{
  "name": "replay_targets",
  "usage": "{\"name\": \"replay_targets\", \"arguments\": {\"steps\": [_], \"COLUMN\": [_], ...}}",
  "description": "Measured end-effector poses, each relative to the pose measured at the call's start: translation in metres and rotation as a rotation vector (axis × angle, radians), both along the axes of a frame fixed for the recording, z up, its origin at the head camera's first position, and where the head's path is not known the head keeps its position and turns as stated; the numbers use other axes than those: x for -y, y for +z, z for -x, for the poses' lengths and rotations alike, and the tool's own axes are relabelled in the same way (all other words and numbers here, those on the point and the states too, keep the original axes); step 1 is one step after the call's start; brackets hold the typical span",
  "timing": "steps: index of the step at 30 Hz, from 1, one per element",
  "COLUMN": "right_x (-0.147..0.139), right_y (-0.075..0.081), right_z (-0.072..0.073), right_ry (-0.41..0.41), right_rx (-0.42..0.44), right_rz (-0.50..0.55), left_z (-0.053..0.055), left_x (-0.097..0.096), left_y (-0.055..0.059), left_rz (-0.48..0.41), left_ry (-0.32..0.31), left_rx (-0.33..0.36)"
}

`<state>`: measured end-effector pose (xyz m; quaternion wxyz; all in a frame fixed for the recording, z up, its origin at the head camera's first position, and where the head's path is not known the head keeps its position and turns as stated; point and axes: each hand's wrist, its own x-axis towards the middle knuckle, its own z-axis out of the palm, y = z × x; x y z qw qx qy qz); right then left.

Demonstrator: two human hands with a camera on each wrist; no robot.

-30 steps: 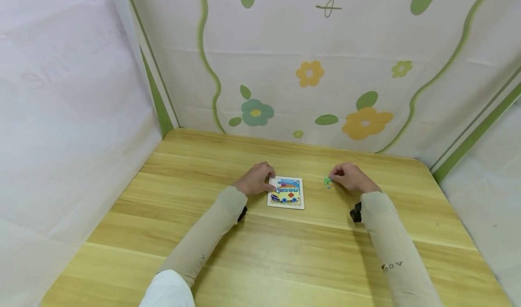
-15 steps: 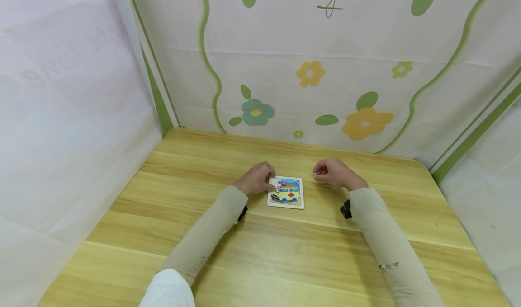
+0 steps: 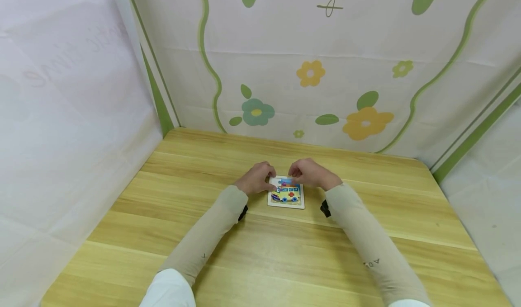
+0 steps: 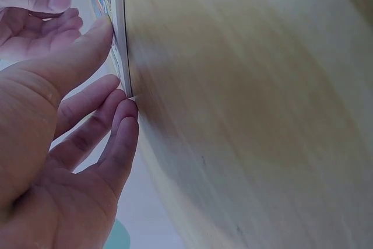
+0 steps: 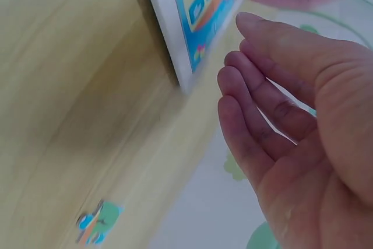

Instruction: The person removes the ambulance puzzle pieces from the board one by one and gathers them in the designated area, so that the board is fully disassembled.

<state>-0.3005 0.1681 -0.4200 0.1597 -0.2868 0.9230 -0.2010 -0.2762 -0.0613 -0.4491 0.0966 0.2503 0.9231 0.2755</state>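
A small white-rimmed jigsaw puzzle board [image 3: 286, 206] lies flat on the table, showing a yellow ambulance [image 3: 290, 194] with a red cross. Its far-left corner is bare white. My left hand [image 3: 255, 179] holds the board's left side; in the left wrist view the thumb [image 4: 96, 36] lies along the rim and the fingertips [image 4: 127, 109] meet the corner. Over the far-right part of the board hovers my right hand [image 3: 311, 173], fingers loosely bent, nothing visible between them. One loose puzzle piece [image 5: 102, 223] with a green tree lies on the table, hidden from the head view.
The wood-grain table [image 3: 252, 262] stretches around the board on all sides. A white cloth wall printed with flowers [image 3: 310, 73] rises along its back edge, and plain white cloth [image 3: 73, 139] hangs at the left. Black wrist cameras [image 3: 325, 209] sit under both forearms.
My right hand has moved left, from the loose puzzle piece to over the board; the piece stays on the table. My left hand and the board have kept their place.
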Motion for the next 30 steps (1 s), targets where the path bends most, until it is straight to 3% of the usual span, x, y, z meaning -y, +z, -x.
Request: {"name": "replay_targets", "arguments": {"steps": [19,30], "right_x": [0.012,0.018], "right_y": [-0.005,-0.005], "right_z": [-0.004,-0.005], "right_ry": [0.0,-0.023], "right_rx": [-0.015,0.005], "right_rz": [-0.084,-0.091], "left_z": [0.004,0.001], "left_x": [0.0,-0.01], "left_y": [-0.002,0.005], "left_rz": [0.025,0.098], "left_ry": [-0.019,-0.058], "left_rx": [-0.005,-0.048]}}
